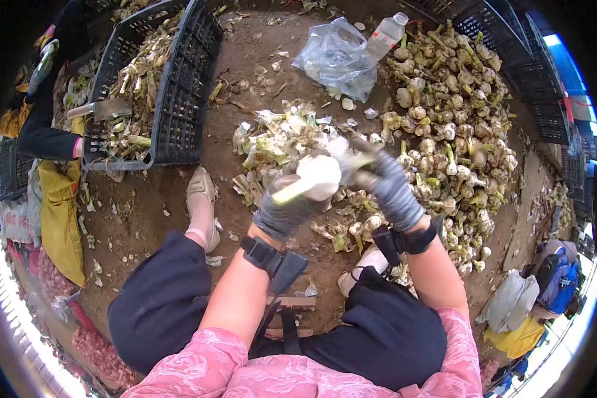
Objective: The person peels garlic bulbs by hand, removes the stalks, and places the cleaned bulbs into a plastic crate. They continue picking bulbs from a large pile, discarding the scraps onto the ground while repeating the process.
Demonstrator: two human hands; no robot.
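Note:
My left hand (pixel 282 211), in a grey glove, is closed around a clean white garlic bulb (pixel 320 175) with a pale green stem stub pointing left. Just right of the bulb is my right hand (pixel 390 188), also gloved; its fingers are smeared by motion, and whether they grip anything cannot be made out. A whitish blur, perhaps loose skin, shows between the two hands. Beneath and beyond them lies a heap of garlic peelings (pixel 275 138). To the right spreads a large pile of untrimmed garlic bulbs (pixel 454 126) with dirty skins and short stems.
A black plastic crate (pixel 189 86) holding stalks stands at upper left, with a broad-bladed knife (pixel 109 109) across its near edge. A clear plastic bag (pixel 338 56) and a bottle (pixel 387 36) lie ahead. Another person's sleeve (pixel 46 140) reaches in from the left. More crates (pixel 544 79) line the right.

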